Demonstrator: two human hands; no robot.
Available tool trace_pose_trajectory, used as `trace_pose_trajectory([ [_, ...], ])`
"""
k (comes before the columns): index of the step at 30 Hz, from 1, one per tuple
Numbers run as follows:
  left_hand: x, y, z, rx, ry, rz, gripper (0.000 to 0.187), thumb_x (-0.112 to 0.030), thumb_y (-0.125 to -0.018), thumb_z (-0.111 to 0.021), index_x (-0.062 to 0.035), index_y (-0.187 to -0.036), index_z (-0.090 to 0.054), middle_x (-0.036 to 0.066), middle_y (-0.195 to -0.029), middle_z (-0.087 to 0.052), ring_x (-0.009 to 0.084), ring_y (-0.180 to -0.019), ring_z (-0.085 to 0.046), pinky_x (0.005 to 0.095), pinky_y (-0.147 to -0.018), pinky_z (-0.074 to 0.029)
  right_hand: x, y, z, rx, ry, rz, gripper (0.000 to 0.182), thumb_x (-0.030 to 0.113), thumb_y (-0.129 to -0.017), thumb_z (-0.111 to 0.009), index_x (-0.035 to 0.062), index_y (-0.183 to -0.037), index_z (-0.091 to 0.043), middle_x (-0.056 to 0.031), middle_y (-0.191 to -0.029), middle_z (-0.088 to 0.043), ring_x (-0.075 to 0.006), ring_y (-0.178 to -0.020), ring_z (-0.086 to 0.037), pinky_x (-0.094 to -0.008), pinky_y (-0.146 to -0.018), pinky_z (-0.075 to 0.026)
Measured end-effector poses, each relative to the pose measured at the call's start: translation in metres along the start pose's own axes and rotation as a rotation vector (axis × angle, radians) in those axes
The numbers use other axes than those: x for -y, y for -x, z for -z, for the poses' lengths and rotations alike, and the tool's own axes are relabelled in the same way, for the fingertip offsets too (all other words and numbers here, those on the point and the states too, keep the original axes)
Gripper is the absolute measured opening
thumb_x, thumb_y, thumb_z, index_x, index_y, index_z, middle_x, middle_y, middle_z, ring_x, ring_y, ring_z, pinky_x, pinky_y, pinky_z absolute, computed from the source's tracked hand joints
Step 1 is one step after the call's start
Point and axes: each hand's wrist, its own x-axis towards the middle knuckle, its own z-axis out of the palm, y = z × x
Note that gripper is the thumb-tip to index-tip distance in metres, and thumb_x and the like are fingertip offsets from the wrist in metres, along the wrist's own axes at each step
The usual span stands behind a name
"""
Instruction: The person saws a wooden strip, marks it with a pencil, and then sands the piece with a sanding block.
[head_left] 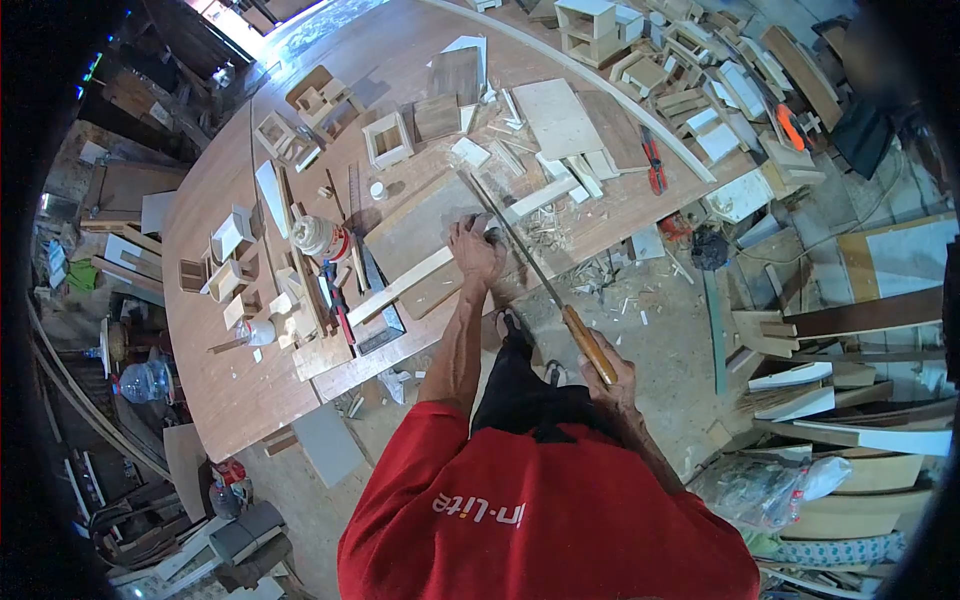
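Note:
My right hand [612, 378] is closed around the wooden handle of a hand saw [590, 345]. The saw's long narrow blade slants up and left, crossing over a pale wooden strip [405, 285]. Just left of the blade, my left hand [478, 252] grips the strip from above and holds it on the table, fingers bent over it. Beneath the strip lies a flat board [410, 222]. Sawdust and shavings [548, 228] are heaped right of the blade, by the strip's far end.
A large brown worktable [215, 380] carries small wooden box frames [388, 140], a white tub [318, 237], red-handled pliers [653, 165] and offcuts. Wooden pieces [700, 100] are piled at the far right. Planks [860, 320] and a plastic bag [770, 490] lie on the right side.

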Motion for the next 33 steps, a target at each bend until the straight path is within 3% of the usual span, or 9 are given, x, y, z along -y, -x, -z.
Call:
trace_pose_trajectory([
  [6,0.008,-0.004,-0.002,0.05,0.032,-0.021,0.046,-0.015,-0.062,-0.059,-0.0169,-0.107,-0.064,0.013,-0.112,-0.056,0.0352,-0.106,-0.046,0.0462,-0.094,-0.036,0.004,-0.003,0.003,-0.031,0.021,0.129,0.041,0.008,-0.086,-0.064,0.0018,-0.125,-0.054,-0.0183,-0.103,-0.067,-0.0237,-0.083,-0.07,-0.031,-0.067,-0.054],
  [14,0.018,-0.003,-0.006,0.062,0.023,-0.052,0.051,-0.014,-0.06,-0.059,-0.0158,-0.111,-0.063,0.016,-0.111,-0.055,0.0383,-0.108,-0.046,0.0504,-0.097,-0.035,0.002,-0.002,0.008,0.031,-0.049,0.003,0.042,0.011,-0.087,-0.062,0.0034,-0.128,-0.052,-0.0186,-0.102,-0.067,-0.026,-0.083,-0.07,-0.033,-0.067,-0.054],
  [24,0.013,-0.004,-0.009,0.013,-0.021,-0.03,0.05,-0.014,-0.059,-0.059,-0.0146,-0.108,-0.065,0.015,-0.113,-0.056,0.0362,-0.109,-0.046,0.0475,-0.095,-0.037,0.0,-0.004,0.01,0.07,-0.058,-0.011,0.043,0.013,-0.088,-0.061,0.0027,-0.129,-0.05,-0.0192,-0.104,-0.066,-0.0305,-0.087,-0.069,-0.0346,-0.072,-0.054],
  [27,0.013,-0.005,-0.01,0.019,0.001,-0.015,0.049,-0.016,-0.059,-0.06,-0.0143,-0.108,-0.066,0.014,-0.114,-0.057,0.0351,-0.108,-0.047,0.0464,-0.095,-0.036,0.006,-0.007,0.012,0.06,-0.084,-0.017,0.041,0.005,-0.085,-0.064,-0.0024,-0.123,-0.053,-0.0212,-0.106,-0.065,-0.027,-0.093,-0.068,-0.0321,-0.077,-0.052],
  [33,0.011,-0.004,-0.007,-0.012,0.011,-0.037,0.045,-0.02,-0.062,-0.062,-0.0147,-0.106,-0.068,0.014,-0.112,-0.059,0.0344,-0.104,-0.049,0.0451,-0.094,-0.035,0.005,-0.007,0.013,0.063,-0.045,0.017,0.041,0.006,-0.086,-0.063,-0.0026,-0.124,-0.052,-0.0203,-0.107,-0.065,-0.0261,-0.094,-0.067,-0.0324,-0.08,-0.052],
])
